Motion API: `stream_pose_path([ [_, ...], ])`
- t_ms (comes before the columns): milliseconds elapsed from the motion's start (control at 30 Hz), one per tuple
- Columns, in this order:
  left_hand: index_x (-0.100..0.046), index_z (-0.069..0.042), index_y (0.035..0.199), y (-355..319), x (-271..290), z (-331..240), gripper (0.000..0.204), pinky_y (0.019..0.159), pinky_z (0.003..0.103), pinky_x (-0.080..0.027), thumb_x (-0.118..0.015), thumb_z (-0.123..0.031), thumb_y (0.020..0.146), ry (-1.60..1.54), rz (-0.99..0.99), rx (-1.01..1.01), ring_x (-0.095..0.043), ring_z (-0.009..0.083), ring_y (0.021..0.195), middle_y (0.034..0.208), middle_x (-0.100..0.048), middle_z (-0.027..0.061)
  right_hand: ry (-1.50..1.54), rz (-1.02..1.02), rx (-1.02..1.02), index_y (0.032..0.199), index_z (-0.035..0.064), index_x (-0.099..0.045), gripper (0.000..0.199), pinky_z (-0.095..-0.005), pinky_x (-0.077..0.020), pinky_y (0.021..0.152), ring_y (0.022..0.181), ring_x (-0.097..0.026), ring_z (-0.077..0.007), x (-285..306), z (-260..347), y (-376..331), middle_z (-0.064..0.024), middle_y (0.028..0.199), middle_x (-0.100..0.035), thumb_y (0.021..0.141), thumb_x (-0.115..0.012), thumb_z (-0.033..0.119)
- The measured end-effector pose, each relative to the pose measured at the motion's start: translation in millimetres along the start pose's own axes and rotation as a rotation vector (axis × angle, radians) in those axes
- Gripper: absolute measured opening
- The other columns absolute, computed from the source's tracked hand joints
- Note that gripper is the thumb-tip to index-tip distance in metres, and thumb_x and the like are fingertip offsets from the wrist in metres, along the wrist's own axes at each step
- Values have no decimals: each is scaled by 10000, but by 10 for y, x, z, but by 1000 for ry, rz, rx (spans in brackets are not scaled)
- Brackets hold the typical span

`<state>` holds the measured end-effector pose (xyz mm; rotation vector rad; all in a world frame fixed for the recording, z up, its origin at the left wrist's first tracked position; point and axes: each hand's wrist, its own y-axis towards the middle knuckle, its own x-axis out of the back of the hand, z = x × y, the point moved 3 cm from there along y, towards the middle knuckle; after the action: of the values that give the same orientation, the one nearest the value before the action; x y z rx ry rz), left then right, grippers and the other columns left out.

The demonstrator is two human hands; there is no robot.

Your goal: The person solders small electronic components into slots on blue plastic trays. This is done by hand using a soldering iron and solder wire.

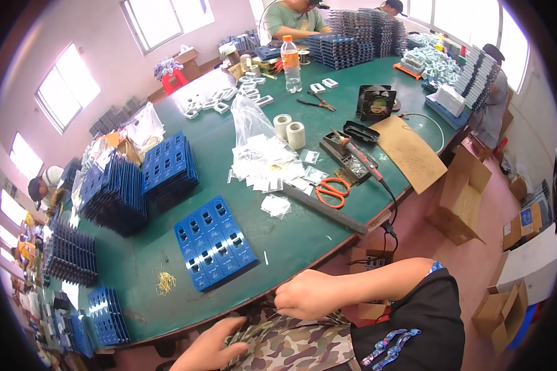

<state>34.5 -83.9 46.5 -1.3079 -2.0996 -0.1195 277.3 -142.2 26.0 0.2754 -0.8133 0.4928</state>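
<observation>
My left hand (211, 347) is low in front of the camouflage apron (291, 346), its thumb and fingers apart, holding nothing that I can see. Just past the table's near edge, my right hand (306, 295) is closed over the top of the apron. Its fingers are curled under, and whatever they may hold is hidden. Beyond both hands, a blue panel of joined circuit boards (215, 244) lies flat on the green table (229, 303), with black parts in its rows of cut-outs. To the left of that panel sits a small pile of thin gold-coloured pins (166, 283).
Stacks of blue panels (114, 195) line the left side. Small clear bags (266, 164), a dark bar (325, 207), orange-handled scissors (333, 193) and a soldering iron (362, 157) lie farther right. A bottle (291, 65) and a fan (375, 102) stand beyond. Other people work around the table.
</observation>
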Motion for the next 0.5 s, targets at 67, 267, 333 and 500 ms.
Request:
stream_pose_path([
  [67, -643, -21, 1160, 383, -34, -282, 309, 836, 359, -516, -663, -148, 879, 9, -13, -64, -646, 257, 971, 1063, -655, 189, 20, -131, 65, 825, 44, -624, 184, -429, -511, 605, 729, -625, -340, 50, 16, 122, -110, 812, -618, 901, -591, 208],
  [267, -640, -36, 947, 908, 97, -192, 162, 641, 396, -514, -618, -196, 940, -15, -15, -93, -646, 341, 719, 800, -652, 163, 196, -400, 69, 819, 40, -613, 156, -413, -483, 577, 688, -606, -314, 244, -158, 202, -100, 738, -568, 896, -636, 173],
  [333, -636, -35, 936, 1019, 203, -199, 148, 635, 394, -511, -614, -182, 940, -29, 10, -86, -644, 340, 716, 788, -645, 162, 277, -400, 13, 818, 39, -605, 170, -416, -480, 594, 693, -601, -323, 287, -239, 250, -110, 742, -567, 899, -640, 184],
  [500, -619, -24, 941, 1142, 436, -44, 165, 592, 335, -481, -552, -170, 980, -165, -27, 44, -611, 211, 644, 721, -609, 107, 481, -537, -191, 810, 1, -627, 154, -335, -467, 621, 660, -580, -225, 646, -436, 195, -99, 724, -588, 898, -643, 126],
])
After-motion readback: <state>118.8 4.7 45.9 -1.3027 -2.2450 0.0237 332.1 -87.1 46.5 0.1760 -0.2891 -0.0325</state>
